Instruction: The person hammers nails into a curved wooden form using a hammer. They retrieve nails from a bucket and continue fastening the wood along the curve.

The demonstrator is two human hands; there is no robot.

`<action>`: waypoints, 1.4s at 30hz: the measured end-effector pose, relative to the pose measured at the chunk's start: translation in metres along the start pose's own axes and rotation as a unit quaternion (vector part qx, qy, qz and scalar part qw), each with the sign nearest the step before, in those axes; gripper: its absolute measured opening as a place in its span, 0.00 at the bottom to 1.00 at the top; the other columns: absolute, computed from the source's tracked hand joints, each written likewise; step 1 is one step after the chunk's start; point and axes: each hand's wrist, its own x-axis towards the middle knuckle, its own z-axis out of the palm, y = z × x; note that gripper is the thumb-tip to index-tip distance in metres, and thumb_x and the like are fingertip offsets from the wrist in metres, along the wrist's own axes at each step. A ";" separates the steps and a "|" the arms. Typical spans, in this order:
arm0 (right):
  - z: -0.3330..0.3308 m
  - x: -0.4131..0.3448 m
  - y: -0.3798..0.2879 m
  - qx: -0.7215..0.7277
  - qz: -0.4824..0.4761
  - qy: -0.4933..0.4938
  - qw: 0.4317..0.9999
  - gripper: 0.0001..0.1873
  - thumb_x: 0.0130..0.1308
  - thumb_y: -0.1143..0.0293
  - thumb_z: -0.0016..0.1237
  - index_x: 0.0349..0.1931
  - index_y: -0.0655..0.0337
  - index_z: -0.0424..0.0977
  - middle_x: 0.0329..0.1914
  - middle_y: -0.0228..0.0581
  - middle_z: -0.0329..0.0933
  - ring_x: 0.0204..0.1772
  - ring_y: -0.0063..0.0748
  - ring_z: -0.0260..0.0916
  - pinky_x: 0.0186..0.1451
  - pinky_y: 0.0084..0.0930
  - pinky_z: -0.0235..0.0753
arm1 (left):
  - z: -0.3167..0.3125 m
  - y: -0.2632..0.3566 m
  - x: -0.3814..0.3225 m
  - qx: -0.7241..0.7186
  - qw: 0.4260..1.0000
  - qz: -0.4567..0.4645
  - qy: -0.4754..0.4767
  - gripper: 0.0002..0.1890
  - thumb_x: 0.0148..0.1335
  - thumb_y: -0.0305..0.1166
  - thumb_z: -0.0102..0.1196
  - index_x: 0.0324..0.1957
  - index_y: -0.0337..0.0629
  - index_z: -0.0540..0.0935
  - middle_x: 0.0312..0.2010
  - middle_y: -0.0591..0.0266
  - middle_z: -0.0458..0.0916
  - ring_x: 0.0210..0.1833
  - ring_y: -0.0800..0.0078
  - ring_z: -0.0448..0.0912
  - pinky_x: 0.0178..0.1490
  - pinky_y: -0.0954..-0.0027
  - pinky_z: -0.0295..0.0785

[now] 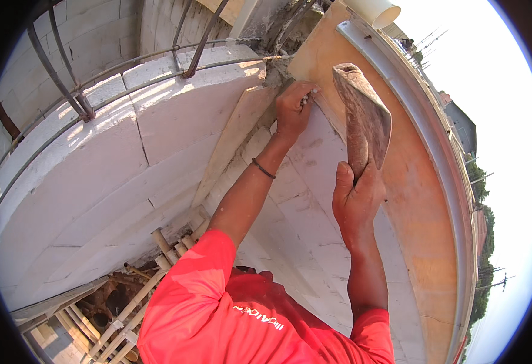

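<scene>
My left hand (295, 107) is raised to the corner where a concrete block wall meets an orange-brown formwork board (411, 182). Its fingers are closed on several small pale pieces (309, 96), perhaps nails; their kind is not clear. A dark band circles that wrist. My right hand (360, 193) grips a worn hatchet-like tool (368, 113) by its handle, in front of the board. The tool's broad, dirty head points up, apart from my left hand. A narrow wooden board (234, 141) slants down the wall to the left of my left hand.
Steel reinforcing bars (197, 41) run above the light block wall (88, 168) on the left. A metal channel (411, 95) follows the formwork's outer edge, with a pale pipe (375, 11) above. Bamboo poles (129, 300) cross an opening at lower left. Beyond the formwork are trees and roofs.
</scene>
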 end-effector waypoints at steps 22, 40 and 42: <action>-0.005 0.003 0.000 0.167 0.244 -0.086 0.951 0.14 0.69 0.65 0.47 0.44 0.68 0.63 0.23 0.46 0.68 0.23 0.37 0.68 0.27 0.31 0.68 | -0.021 -0.013 0.019 -0.085 0.986 -0.057 -0.131 0.06 0.55 0.19 0.59 0.36 0.36 0.82 0.32 0.57 0.82 0.34 0.72 0.80 0.37 0.73 0.73; -0.019 0.018 -0.024 0.077 0.077 0.016 0.994 0.24 0.71 0.65 0.46 0.63 0.64 0.59 0.30 0.41 0.73 0.29 0.28 0.72 0.33 0.22 0.71 | -0.006 -0.003 0.030 -0.053 0.987 -0.111 -0.101 0.07 0.56 0.26 0.61 0.36 0.33 0.82 0.31 0.50 0.81 0.33 0.57 0.80 0.37 0.65 0.71; -0.024 0.017 -0.025 0.101 0.105 0.016 0.989 0.23 0.72 0.65 0.45 0.63 0.64 0.59 0.30 0.40 0.73 0.29 0.27 0.71 0.33 0.22 0.71 | -0.002 -0.004 0.031 -0.053 0.989 -0.101 -0.094 0.07 0.55 0.26 0.61 0.36 0.33 0.82 0.31 0.50 0.81 0.32 0.57 0.80 0.37 0.65 0.71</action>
